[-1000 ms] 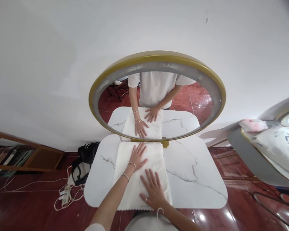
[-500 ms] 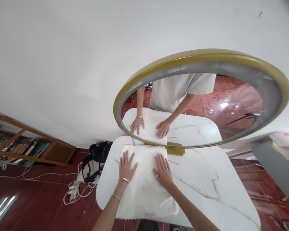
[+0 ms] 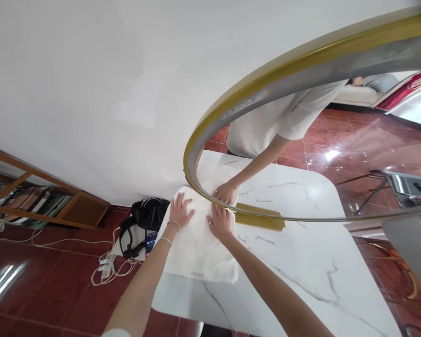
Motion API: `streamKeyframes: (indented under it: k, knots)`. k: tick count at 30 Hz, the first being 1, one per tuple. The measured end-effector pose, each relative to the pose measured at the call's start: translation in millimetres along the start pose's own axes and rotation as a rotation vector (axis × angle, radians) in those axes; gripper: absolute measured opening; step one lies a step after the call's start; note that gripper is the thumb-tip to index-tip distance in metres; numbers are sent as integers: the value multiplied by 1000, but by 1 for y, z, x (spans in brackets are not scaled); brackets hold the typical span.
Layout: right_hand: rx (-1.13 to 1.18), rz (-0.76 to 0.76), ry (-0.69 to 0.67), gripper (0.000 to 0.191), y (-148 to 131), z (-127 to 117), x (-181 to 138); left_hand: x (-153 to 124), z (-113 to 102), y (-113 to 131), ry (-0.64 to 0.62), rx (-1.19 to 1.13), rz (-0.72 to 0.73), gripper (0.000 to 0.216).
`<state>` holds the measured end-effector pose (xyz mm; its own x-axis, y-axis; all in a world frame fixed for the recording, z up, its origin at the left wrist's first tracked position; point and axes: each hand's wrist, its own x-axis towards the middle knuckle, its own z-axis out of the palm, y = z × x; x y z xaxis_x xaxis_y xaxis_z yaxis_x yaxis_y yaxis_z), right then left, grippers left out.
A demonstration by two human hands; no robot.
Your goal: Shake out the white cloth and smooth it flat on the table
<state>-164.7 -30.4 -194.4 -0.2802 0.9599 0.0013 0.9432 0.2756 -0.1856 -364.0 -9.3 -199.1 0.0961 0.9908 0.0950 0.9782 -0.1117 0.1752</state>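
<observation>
While both arms reach forward across the white marble-patterned tabletop (image 3: 301, 267), a white scalloped-edged cloth (image 3: 201, 248) lies spread flat on its left part, its near edge short of the table's front edge. The left hand (image 3: 180, 210) rests palm down near the cloth's far left edge, fingers spread; two slim bracelets (image 3: 166, 241) circle that wrist. The right hand (image 3: 220, 223) also lies palm down on the cloth, near its far right corner, fingers extended and close together, their tips just by the lower edge of a gold-rimmed mirror (image 3: 315, 150). The hands are apart, with white fabric between them, and neither grips anything. Right of the cloth, the mirror's gold base (image 3: 263, 223) sits on the tabletop. The glass reflects a person's pale sleeve, the right arm and a chair (image 3: 407, 187) (only part of it shows). Left of the table, a black bag (image 3: 150, 213) and tangled white cables (image 3: 107, 269) rest near a wooden bookcase (image 3: 86, 210) on red tiles (image 3: 45, 276)
</observation>
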Motion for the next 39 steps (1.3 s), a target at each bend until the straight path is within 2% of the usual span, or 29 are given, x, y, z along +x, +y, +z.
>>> streamKeyframes:
  k: [5, 10, 14, 18, 21, 24, 29, 32, 36, 39]
  knots:
    - [-8, 54, -20, 53, -4, 0, 43, 34, 10, 28, -9, -21, 66, 43]
    - [-14, 43, -32, 52, -5, 4, 53, 29, 18, 36, 12, -40, 43, 39]
    - [-11, -33, -20, 55, -12, 9, 20, -9, 14, 33, 33, -59, 5, 44]
    - [-4, -187, 124, 57, -13, 23, -33, -62, 12, 40, 48, -52, -33, 46]
    - [2, -218, 173, 58, -7, 30, -56, -80, 12, 48, 66, -45, -44, 47]
    - [-16, -185, 150, 55, -6, 28, -48, -66, 13, 51, 59, -56, -47, 47]
    - [-47, -49, 94, 52, -13, 17, 5, -13, 17, 43, 27, -99, -35, 47]
    - [-38, 4, 32, 52, -17, 15, 33, 9, 18, 36, 24, -103, -61, 47]
    - [-27, 5, 32, 54, -23, 19, 44, 4, 16, 19, 66, -99, -190, 49]
    - [19, -148, 85, 51, -34, 24, 30, -24, 13, 3, 111, -77, -346, 51]
